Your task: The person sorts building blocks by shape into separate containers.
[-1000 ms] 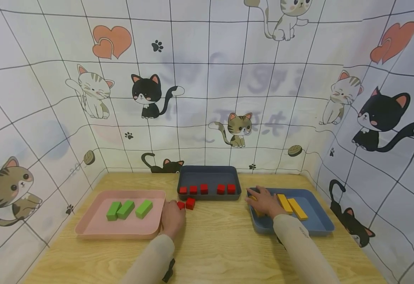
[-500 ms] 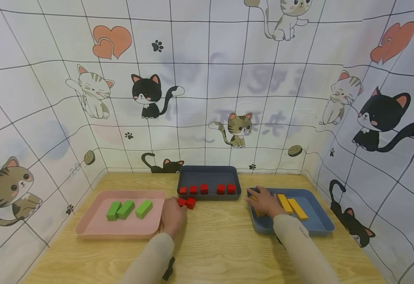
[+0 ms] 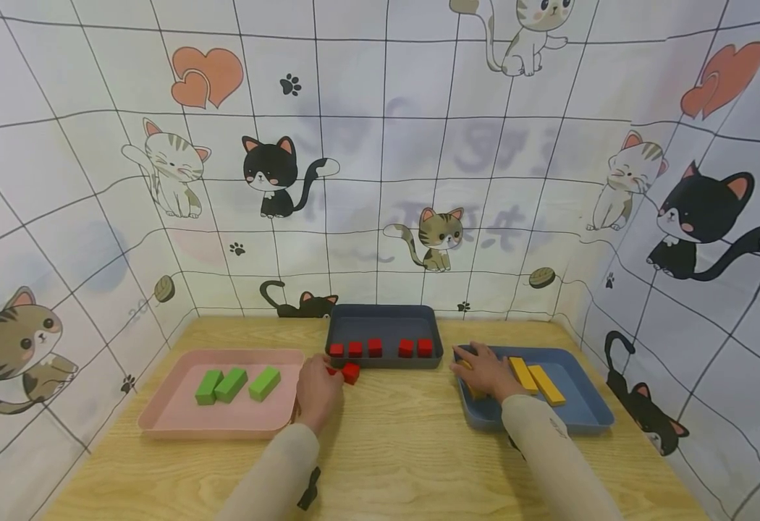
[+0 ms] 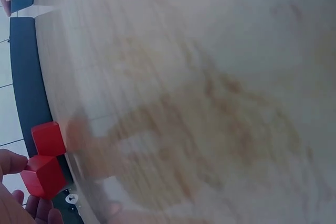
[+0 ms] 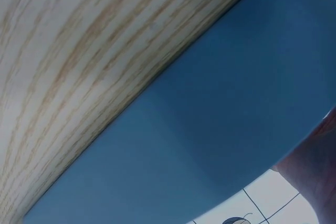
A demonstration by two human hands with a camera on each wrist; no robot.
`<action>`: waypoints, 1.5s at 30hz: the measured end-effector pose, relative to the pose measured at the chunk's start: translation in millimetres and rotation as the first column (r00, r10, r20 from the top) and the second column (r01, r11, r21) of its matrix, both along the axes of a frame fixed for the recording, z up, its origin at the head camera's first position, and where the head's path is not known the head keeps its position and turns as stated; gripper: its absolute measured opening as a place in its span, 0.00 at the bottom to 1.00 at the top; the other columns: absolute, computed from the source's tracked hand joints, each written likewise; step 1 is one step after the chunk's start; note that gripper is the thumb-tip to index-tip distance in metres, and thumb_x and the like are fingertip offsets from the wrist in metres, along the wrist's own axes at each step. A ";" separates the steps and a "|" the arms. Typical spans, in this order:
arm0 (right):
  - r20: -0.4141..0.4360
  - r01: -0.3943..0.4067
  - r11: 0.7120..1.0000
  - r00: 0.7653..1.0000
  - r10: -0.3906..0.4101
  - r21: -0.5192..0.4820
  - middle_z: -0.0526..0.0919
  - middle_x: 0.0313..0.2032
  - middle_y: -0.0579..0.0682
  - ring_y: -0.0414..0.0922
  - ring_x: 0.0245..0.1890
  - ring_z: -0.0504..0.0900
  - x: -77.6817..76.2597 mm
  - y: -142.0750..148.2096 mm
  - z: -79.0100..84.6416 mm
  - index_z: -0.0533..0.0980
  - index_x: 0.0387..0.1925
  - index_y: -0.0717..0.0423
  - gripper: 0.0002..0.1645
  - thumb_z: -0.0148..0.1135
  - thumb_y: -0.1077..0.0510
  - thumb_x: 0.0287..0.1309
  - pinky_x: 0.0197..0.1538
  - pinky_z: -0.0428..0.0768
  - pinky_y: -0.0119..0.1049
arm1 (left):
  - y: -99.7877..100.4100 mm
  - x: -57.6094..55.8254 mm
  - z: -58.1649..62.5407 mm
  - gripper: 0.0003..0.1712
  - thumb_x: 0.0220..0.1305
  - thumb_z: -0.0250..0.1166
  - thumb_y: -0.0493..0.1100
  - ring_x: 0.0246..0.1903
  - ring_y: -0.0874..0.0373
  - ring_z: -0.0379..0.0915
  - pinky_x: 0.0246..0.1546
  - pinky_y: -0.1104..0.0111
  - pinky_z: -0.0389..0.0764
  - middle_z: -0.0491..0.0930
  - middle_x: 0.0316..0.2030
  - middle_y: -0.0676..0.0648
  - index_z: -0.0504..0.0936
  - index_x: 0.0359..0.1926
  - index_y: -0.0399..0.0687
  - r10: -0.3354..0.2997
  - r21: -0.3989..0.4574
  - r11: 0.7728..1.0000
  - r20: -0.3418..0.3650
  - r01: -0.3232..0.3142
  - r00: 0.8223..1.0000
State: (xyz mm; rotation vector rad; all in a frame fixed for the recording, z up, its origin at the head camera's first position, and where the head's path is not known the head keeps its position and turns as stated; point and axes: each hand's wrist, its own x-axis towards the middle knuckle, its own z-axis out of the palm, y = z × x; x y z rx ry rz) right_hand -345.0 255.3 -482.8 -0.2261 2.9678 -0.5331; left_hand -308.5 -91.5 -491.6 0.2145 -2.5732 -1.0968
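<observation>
My left hand (image 3: 320, 398) is beside the pink tray's right edge, pinching a red cube (image 4: 44, 176) between thumb and fingers. In the head view the hand covers most of that cube. A second red cube (image 3: 350, 373) sits against it on the table, just before the dark grey tray (image 3: 383, 362). My right hand (image 3: 486, 372) lies over the left end of the blue tray (image 3: 582, 420), fingers spread above a yellow block (image 3: 476, 394) that it partly covers. Two more yellow blocks (image 3: 546, 384) lie to its right. The right wrist view shows mostly tray wall; the fingertips are hidden.
Several red cubes (image 3: 375, 347) line the near side inside the dark grey tray. The pink tray (image 3: 171, 416) at the left bears three green blocks (image 3: 264, 384). A wooden table (image 3: 399, 449) stretches between the trays, with a cat-patterned cloth (image 3: 367, 145) behind.
My left hand has shifted slightly forward, its fingers now hiding more of the nearer red cube. The other loose cube has moved a touch to the right. My right hand has stayed still.
</observation>
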 end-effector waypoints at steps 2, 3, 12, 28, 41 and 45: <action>-0.004 0.003 1.000 1.000 -0.003 0.002 0.50 0.74 0.66 0.69 0.73 0.47 0.1 0.1 -0.5 0.60 0.75 0.47 0.37 0.48 0.38 0.72 0.64 0.40 0.76 | 0.1 -1.7 1.8 0.20 0.57 0.67 0.36 0.39 0.46 0.74 0.40 0.52 0.76 0.78 0.38 0.40 0.79 0.51 0.34 -0.002 0.008 1.000 -0.005 0.002 1.000; -0.005 0.004 1.000 1.000 -0.004 0.003 0.50 0.74 0.67 0.69 0.73 0.47 -0.1 0.0 -0.8 0.60 0.75 0.47 0.37 0.48 0.38 0.72 0.64 0.40 0.76 | 0.2 -2.8 2.6 0.21 0.57 0.67 0.36 0.38 0.47 0.74 0.40 0.52 0.76 0.78 0.39 0.40 0.79 0.52 0.34 -0.004 0.013 1.000 -0.007 0.004 1.000; 0.004 0.016 1.000 1.000 -0.016 0.004 0.50 0.74 0.66 0.69 0.73 0.46 0.6 -0.9 0.1 0.60 0.75 0.46 0.36 0.49 0.38 0.72 0.65 0.40 0.75 | -0.2 -16.1 7.1 0.20 0.56 0.67 0.36 0.40 0.46 0.74 0.42 0.53 0.76 0.79 0.40 0.39 0.79 0.51 0.35 -0.033 0.052 0.998 -0.079 0.037 0.996; -0.003 0.020 1.000 1.000 -0.020 0.018 0.50 0.75 0.65 0.68 0.73 0.47 1.4 -1.4 0.9 0.60 0.75 0.46 0.36 0.48 0.38 0.72 0.64 0.41 0.76 | 6.8 -42.7 17.9 0.21 0.63 0.66 0.38 0.49 0.45 0.72 0.53 0.53 0.75 0.77 0.49 0.39 0.76 0.57 0.37 -0.068 0.228 0.970 -0.097 0.088 0.993; 0.005 0.040 0.999 0.999 -0.040 0.014 0.50 0.75 0.65 0.68 0.73 0.47 -0.1 -1.9 -0.8 0.60 0.75 0.45 0.36 0.49 0.38 0.72 0.65 0.40 0.74 | 11.4 -70.2 23.2 0.22 0.62 0.65 0.37 0.46 0.44 0.72 0.49 0.53 0.75 0.77 0.47 0.38 0.76 0.57 0.36 -0.043 0.291 0.954 -0.125 0.078 0.991; 0.001 0.041 0.999 0.999 -0.041 0.015 0.51 0.75 0.64 0.67 0.74 0.46 -0.9 -1.6 -2.3 0.60 0.75 0.45 0.36 0.49 0.38 0.72 0.66 0.39 0.74 | 11.2 -76.5 24.7 0.23 0.62 0.64 0.36 0.46 0.44 0.71 0.48 0.53 0.75 0.76 0.47 0.38 0.76 0.58 0.35 -0.037 0.317 0.945 -0.135 0.078 0.990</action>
